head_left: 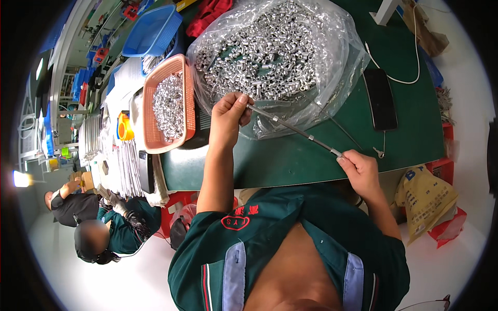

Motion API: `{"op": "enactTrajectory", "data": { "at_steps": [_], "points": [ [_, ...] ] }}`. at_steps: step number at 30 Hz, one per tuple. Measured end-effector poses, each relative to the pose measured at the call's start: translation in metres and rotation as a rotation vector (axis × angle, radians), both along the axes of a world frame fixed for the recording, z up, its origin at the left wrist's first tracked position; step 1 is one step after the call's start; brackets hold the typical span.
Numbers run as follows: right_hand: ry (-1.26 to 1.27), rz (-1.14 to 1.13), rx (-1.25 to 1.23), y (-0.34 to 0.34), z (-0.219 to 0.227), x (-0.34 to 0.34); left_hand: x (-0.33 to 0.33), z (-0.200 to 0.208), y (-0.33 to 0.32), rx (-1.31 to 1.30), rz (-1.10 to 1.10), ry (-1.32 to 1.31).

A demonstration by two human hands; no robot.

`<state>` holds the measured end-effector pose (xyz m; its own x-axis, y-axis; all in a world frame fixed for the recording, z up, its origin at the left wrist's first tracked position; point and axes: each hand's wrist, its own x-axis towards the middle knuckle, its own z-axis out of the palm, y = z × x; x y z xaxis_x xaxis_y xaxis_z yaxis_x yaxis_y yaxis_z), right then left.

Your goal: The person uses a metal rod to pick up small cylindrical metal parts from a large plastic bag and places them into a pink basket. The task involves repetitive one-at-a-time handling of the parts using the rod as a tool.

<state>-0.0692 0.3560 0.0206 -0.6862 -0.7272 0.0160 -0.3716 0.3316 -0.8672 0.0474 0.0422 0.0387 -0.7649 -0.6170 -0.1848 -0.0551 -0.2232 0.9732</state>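
Both my hands hold a thin dark grey rod or cable (295, 129) slantwise above the green table (228, 168). Several small silver metal sleeves sit along it. My left hand (228, 115) pinches its upper left end near the edge of a clear plastic bag (340, 78). At the lower right end, my right hand (361, 171) grips it between thumb and fingers. The spread bag contains a great many loose silver metal sleeves (259, 62).
An orange basket (149, 129) of small silver pieces stands left of the bag, with a blue basket (150, 39) behind. A phone (380, 101), white cable (402, 81) and thin dark rod (346, 132) lie at right. Two people (124, 225) work at far left.
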Motion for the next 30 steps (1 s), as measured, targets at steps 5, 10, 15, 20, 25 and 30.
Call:
{"op": "enactTrajectory", "data": {
  "at_steps": [5, 10, 15, 20, 25, 30],
  "points": [
    [-0.060, 0.007, 0.041, 0.000, 0.002, -0.005, -0.007, -0.006, 0.017, -0.102, 0.097, 0.148],
    [0.273, -0.010, 0.008, -0.011, 0.003, 0.001, -0.007, -0.009, 0.010, -0.163, 0.122, -0.112],
    [-0.186, 0.008, 0.053, -0.002, 0.001, -0.006, -0.008, -0.006, 0.014, -0.340, 0.106, -0.033],
    [-0.220, 0.034, 0.044, -0.002, 0.000, -0.010, -0.007, -0.004, 0.007, -0.264, -0.034, 0.180],
    [0.050, -0.019, -0.012, -0.015, -0.003, 0.002, -0.012, -0.001, 0.020, -0.188, -0.064, 0.114],
    [-0.191, -0.075, -0.060, -0.015, -0.007, -0.004, -0.013, -0.004, -0.002, -0.534, 0.124, -0.024]
  ]
}}
